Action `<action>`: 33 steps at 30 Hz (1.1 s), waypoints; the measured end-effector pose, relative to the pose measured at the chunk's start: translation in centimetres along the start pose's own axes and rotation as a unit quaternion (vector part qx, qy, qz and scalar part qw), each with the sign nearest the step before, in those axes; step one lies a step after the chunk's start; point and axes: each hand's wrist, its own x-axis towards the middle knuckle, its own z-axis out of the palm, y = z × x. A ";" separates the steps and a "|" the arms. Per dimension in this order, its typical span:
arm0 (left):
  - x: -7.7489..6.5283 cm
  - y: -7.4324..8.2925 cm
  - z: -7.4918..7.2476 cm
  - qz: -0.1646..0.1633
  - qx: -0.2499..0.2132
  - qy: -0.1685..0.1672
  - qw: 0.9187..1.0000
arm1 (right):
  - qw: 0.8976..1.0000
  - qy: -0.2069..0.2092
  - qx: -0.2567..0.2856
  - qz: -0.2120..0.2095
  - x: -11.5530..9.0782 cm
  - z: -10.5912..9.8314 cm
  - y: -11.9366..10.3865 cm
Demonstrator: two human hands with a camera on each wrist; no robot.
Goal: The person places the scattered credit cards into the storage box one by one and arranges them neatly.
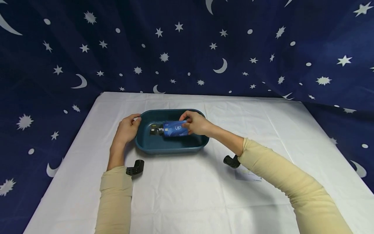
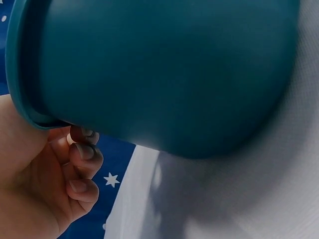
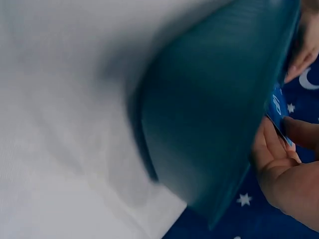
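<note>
In the head view, a person's left hand (image 1: 127,127) gripped the rim of a dark teal, rounded oblong basin (image 1: 169,150), which sat between the two hands. Well apart from it, the right hand (image 1: 198,123) pinched a blue rectangular card printed "VIP" (image 1: 174,129) above the basin's floor. Just left of the right hand's card, partly covered by it, a black card with pale lettering (image 1: 155,128) showed inside the basin. A pale rectangular card (image 1: 248,176) lay on the white cloth (image 1: 187,195) beneath the right forearm. In the left wrist view, the left hand's fingers curled at the rim, its thumb hidden. In the right wrist view, the right hand's thumb and fingers clamped the blue card beside the rim.
</note>
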 end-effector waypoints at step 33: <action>0.2 0.0 0.2 -0.005 -0.001 0.005 1.000 | 0.996 -0.078 -0.027 0.021 2.5 6.0 0.8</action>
